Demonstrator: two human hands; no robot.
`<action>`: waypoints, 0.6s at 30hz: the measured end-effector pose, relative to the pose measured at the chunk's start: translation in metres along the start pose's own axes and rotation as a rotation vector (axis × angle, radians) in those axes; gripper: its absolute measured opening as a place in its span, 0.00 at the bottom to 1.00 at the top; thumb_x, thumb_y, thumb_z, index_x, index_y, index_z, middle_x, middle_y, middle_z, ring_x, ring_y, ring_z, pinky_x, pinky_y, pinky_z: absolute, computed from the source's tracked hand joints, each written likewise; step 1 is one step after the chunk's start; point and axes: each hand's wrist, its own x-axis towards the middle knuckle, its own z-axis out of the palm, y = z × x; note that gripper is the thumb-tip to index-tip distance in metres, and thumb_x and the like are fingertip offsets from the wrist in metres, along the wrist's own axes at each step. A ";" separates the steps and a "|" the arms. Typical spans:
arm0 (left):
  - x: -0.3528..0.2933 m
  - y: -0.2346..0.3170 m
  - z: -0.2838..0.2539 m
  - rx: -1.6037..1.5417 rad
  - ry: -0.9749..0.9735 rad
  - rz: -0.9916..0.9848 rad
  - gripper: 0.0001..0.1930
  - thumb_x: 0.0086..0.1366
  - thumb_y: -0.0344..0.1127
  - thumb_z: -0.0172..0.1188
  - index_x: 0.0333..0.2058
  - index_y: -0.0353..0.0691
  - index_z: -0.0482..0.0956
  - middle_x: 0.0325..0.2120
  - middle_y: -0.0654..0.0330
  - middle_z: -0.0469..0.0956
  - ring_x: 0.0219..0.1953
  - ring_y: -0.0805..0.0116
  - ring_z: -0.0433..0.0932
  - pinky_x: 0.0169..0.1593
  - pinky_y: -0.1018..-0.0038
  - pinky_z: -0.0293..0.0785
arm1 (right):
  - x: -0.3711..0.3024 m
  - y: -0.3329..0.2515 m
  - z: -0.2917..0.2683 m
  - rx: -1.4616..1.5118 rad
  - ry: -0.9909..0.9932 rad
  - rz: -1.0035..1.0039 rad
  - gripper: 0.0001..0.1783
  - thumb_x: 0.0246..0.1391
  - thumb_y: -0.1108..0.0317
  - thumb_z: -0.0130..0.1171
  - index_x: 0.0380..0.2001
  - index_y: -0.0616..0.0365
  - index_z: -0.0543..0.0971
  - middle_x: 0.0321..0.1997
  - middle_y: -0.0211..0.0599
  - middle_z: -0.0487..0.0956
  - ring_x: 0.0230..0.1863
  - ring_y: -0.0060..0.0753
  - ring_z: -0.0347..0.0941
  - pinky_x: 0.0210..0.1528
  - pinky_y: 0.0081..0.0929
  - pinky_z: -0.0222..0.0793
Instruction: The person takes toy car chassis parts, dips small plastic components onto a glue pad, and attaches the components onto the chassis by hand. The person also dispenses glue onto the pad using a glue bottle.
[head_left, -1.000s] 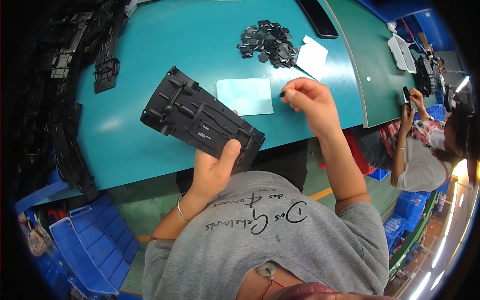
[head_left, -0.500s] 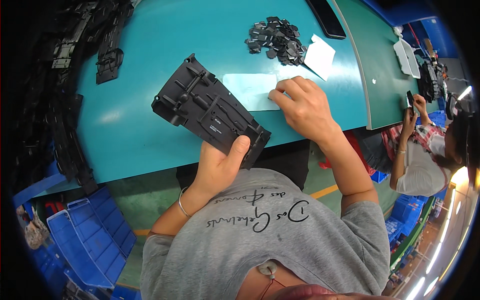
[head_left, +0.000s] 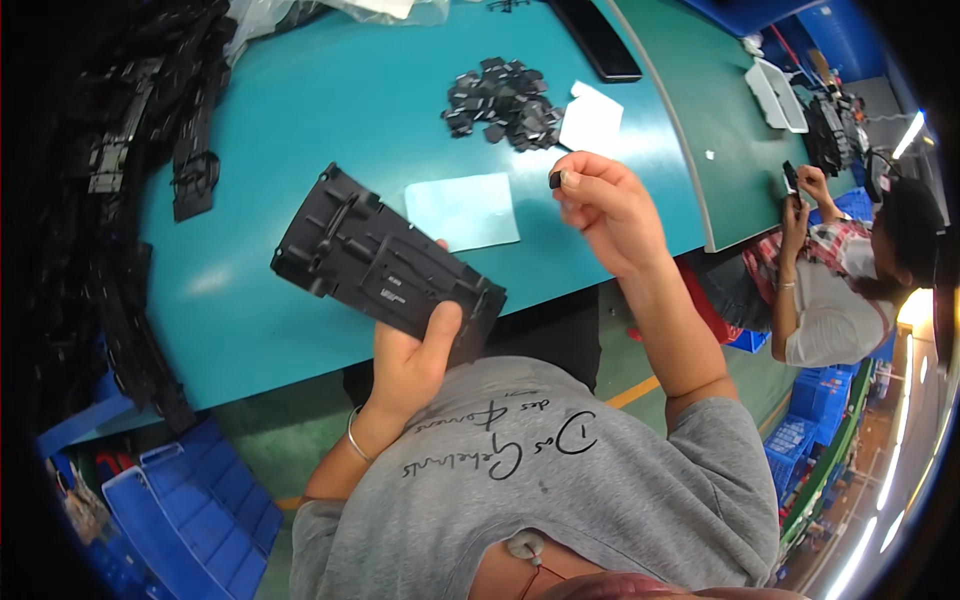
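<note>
Right hand: it (head_left: pixel 612 215) has drawn away from the pale sheet (head_left: pixel 463 210), whose right edge it overlapped half a second ago, and has turned so that the small black piece (head_left: pixel 555 180) shows at its fingertips.
Right grip: thumb and forefinger pinched together on the small black piece, which is held up just right of the pale sheet and below the pile in the view.
Left hand: thumb of the left hand (head_left: pixel 410 360) on top, fingers mostly hidden underneath; this grip is clamped on the near end of the black plate (head_left: pixel 375 255).
Black plate: slanted, ribbed side up, held over the near part of the tabletop (head_left: pixel 250 270), left of the pale sheet.
Pile: many small black pieces (head_left: pixel 505 102) heaped beyond the pale sheet, with a white paper (head_left: pixel 592 120) just to their right.
Far edge: a dark, flat slab (head_left: pixel 597 40) lies near the tabletop's right side.
Left side: long black parts (head_left: pixel 120 300) are heaped along the tabletop; blue crates (head_left: pixel 190 510) stand below.
Right side: a co-worker (head_left: pixel 835 270) holds a dark item.
</note>
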 end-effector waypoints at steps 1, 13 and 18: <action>0.000 0.004 0.003 -0.009 0.001 -0.022 0.19 0.62 0.29 0.50 0.51 0.27 0.66 0.51 0.52 0.68 0.52 0.66 0.66 0.56 0.70 0.59 | 0.002 0.004 -0.004 0.127 -0.022 0.016 0.05 0.51 0.68 0.56 0.28 0.59 0.75 0.25 0.28 0.72 0.22 0.14 0.59 0.22 0.12 0.54; 0.001 0.005 0.001 -0.003 -0.094 -0.042 0.22 0.65 0.29 0.47 0.56 0.28 0.59 0.56 0.47 0.64 0.58 0.61 0.63 0.60 0.68 0.57 | -0.002 0.013 -0.013 0.331 -0.067 0.129 0.05 0.53 0.68 0.53 0.28 0.58 0.72 0.25 0.26 0.69 0.25 0.15 0.61 0.24 0.13 0.55; 0.003 0.004 -0.002 0.056 -0.118 -0.010 0.22 0.65 0.31 0.47 0.56 0.28 0.59 0.57 0.47 0.63 0.57 0.63 0.63 0.59 0.69 0.57 | 0.001 0.013 -0.012 0.360 -0.061 0.138 0.05 0.52 0.69 0.54 0.28 0.58 0.73 0.26 0.27 0.70 0.24 0.15 0.60 0.24 0.14 0.55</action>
